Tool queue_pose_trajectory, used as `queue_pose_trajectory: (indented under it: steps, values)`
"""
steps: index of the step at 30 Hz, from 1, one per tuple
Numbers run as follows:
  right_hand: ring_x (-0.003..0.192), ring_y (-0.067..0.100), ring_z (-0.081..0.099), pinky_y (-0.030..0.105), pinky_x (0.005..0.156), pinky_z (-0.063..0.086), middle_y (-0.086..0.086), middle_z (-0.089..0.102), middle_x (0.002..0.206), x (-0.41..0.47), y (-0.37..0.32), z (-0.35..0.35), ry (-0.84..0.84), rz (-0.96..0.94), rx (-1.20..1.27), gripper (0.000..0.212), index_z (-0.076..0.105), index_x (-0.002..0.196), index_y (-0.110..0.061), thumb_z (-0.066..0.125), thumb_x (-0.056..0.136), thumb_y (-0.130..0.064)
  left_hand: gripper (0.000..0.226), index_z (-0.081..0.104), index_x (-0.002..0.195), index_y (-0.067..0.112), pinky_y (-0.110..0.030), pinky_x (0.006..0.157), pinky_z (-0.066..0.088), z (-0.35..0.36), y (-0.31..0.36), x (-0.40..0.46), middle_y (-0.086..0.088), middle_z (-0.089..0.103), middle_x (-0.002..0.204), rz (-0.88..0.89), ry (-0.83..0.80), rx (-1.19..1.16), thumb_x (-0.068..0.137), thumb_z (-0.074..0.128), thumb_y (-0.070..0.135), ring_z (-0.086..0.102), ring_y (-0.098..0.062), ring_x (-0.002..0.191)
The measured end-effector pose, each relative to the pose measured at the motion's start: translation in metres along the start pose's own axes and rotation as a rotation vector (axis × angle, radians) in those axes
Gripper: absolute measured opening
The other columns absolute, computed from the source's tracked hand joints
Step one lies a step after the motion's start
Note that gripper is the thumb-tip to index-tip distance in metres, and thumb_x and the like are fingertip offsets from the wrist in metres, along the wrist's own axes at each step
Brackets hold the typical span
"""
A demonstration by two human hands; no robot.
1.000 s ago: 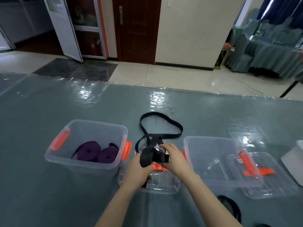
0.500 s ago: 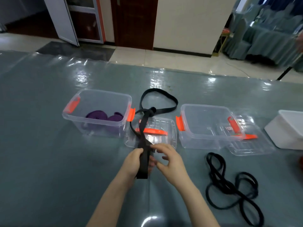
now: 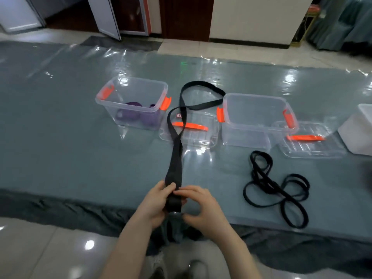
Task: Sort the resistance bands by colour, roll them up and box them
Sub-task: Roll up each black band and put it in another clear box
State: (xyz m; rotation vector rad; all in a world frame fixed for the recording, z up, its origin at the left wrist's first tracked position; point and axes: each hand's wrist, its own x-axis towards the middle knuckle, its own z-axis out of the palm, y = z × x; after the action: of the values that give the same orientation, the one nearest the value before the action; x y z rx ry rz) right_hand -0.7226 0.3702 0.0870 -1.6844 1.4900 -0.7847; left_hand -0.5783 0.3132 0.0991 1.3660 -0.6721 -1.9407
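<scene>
Two hands, left hand (image 3: 155,204) and right hand (image 3: 203,208), pinching near end of wide black resistance band (image 3: 175,164); far loop draped across clear lid (image 3: 193,129) on worktop (image 3: 60,158).

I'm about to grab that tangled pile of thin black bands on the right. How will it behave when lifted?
The thin black bands lie in loose, crossing loops, so probably floppy, dangling and snagging together. They look slim, likely light. Being flat on the table cover, they shouldn't roll.
</scene>
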Motion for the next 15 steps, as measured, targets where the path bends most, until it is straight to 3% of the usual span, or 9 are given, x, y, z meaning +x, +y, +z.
queue_pose_trajectory:
  steps: [3, 5, 6, 10, 13, 15]
  values:
    - [0.113, 0.0, 0.05, 0.006, 0.098, 0.029, -0.019, 0.058, 0.121, -0.007, -0.008, 0.002, 0.076, -0.047, -0.022, 0.048, 0.067, 0.115, -0.034, 0.074, 0.068, -0.038, 0.019, 0.061, 0.099, 0.016, -0.029, 0.06, 0.059, 0.004, 0.0, -0.015, -0.01, 0.071, 0.088, 0.044, -0.004, 0.009, 0.102, 0.043, 0.011, 0.068, -0.02, 0.077]
    - [0.107, 0.0, 0.053, 0.009, 0.096, 0.034, -0.017, 0.062, 0.117, -0.009, -0.016, 0.004, 0.163, -0.066, -0.019, 0.042, 0.07, 0.11, -0.033, 0.073, 0.069, -0.042, 0.019, 0.056, 0.095, 0.021, -0.022, 0.051, 0.055, 0.005, 0.003, -0.024, 0.001, 0.073, 0.071, 0.052, -0.009, 0.057, 0.103, 0.041, 0.014, 0.07, -0.012, 0.064]
    - [0.106, 0.0, 0.054, 0.011, 0.095, 0.036, -0.016, 0.063, 0.115, -0.01, -0.019, 0.005, 0.198, -0.068, -0.012, 0.038, 0.071, 0.108, -0.031, 0.075, 0.07, -0.037, 0.017, 0.056, 0.097, 0.021, -0.021, 0.051, 0.054, 0.005, 0.004, -0.027, 0.001, 0.074, 0.071, 0.053, -0.032, 0.106, 0.103, 0.041, 0.017, 0.071, -0.01, 0.063]
    - [0.1, 0.004, 0.06, 0.016, 0.09, 0.044, -0.014, 0.068, 0.102, -0.012, -0.032, 0.002, 0.319, -0.038, 0.084, 0.027, 0.073, 0.102, -0.026, 0.077, 0.076, -0.022, 0.024, 0.058, 0.116, 0.015, -0.032, 0.071, 0.058, -0.005, 0.011, -0.035, -0.011, 0.07, 0.106, 0.053, -0.026, 0.259, 0.102, 0.045, 0.027, 0.07, -0.02, 0.081]
    - [0.086, 0.004, 0.064, 0.014, 0.081, 0.047, -0.016, 0.07, 0.089, -0.012, -0.044, -0.003, 0.37, 0.045, 0.257, 0.029, 0.07, 0.096, -0.03, 0.076, 0.079, -0.008, 0.022, 0.058, 0.119, 0.03, -0.034, 0.084, 0.053, -0.012, 0.014, -0.038, -0.007, 0.068, 0.107, 0.215, 0.036, 0.443, 0.1, 0.048, 0.029, 0.067, -0.018, 0.095]
    - [0.081, 0.006, 0.065, 0.014, 0.079, 0.048, -0.012, 0.072, 0.089, -0.011, -0.052, -0.004, 0.397, 0.068, 0.34, 0.027, 0.07, 0.096, -0.027, 0.074, 0.081, -0.005, 0.022, 0.059, 0.115, 0.04, -0.029, 0.084, 0.048, -0.016, 0.019, -0.041, -0.002, 0.064, 0.099, 0.399, 0.04, 0.543, 0.098, 0.051, 0.029, 0.062, -0.007, 0.092]
